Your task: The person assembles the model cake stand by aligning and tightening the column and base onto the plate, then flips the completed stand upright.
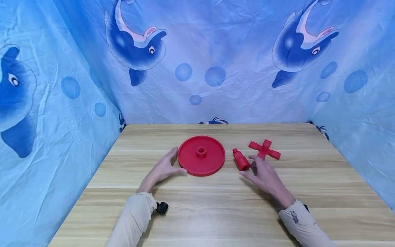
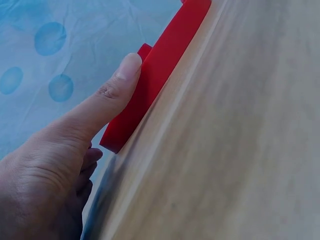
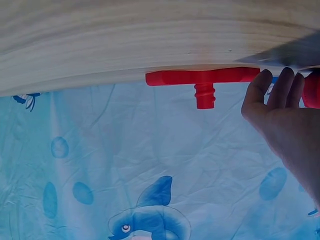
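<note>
A red round tray-like disc [image 1: 191,164] with a raised rim and a hollow hub in its middle lies flat on the table. My left hand [image 1: 160,170] is at its left side, thumb and fingers spread along the rim; in the left wrist view the straight thumb [image 2: 112,92] lies against the disc's edge [image 2: 155,70]. To the right, a red cylindrical piece [image 1: 240,160] with a narrower tip lies on its side. My right hand [image 1: 266,176] is beside its near end, thumb and fingers apart. Just beyond sits a red four-armed cross [image 1: 264,150], whose threaded stem [image 3: 204,96] shows in the right wrist view.
The pieces lie on a light wood-grain table [image 1: 213,212]. Blue cloth [image 1: 197,44] printed with dolphins and bubbles hangs behind the table and along both sides. A small black device [image 1: 162,208] sits at the left wrist.
</note>
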The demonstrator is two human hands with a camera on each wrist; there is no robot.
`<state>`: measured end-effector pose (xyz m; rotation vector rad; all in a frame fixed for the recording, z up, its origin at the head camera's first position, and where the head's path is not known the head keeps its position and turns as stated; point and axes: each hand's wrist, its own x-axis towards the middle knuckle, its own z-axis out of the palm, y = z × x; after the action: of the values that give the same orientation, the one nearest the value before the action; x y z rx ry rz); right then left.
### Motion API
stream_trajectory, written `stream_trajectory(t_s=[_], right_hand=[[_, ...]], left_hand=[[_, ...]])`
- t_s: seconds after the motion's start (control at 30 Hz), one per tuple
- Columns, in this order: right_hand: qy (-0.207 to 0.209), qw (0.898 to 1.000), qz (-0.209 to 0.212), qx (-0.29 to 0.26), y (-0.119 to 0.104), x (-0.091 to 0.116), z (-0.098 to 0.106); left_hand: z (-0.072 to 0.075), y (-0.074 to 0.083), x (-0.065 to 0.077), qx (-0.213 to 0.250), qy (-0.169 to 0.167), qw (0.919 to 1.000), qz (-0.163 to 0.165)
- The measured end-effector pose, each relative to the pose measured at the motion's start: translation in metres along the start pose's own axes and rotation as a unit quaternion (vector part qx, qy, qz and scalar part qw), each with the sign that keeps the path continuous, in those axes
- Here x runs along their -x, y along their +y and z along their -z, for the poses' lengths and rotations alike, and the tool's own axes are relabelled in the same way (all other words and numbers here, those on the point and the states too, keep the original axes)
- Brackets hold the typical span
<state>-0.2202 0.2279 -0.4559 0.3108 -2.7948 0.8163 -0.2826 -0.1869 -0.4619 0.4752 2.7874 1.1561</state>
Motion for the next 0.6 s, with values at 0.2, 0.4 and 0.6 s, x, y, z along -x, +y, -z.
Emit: stream_trajectory(t_s=[0.2,0.4,0.6], right_hand=[[0.002,1.000,0.004,0.000,-0.0018,-0.0020,-0.0031],[-0.001,1.000,-0.003,0.006,-0.0045,-0.0033,-0.0049],[0.007,1.000,-0.007,0.006,-0.0052,-0.0047,-0.0071]], left_hand=[[-0.0019,0.0022,-0.0033,0.005,-0.008,0.9999,0.007],[-0.0037,0.0008,-0.0048,0.012,-0.011,0.9999,0.002],[-0.0039,0.0010,-0.0056,0.015,-0.013,0.9998,0.002]])
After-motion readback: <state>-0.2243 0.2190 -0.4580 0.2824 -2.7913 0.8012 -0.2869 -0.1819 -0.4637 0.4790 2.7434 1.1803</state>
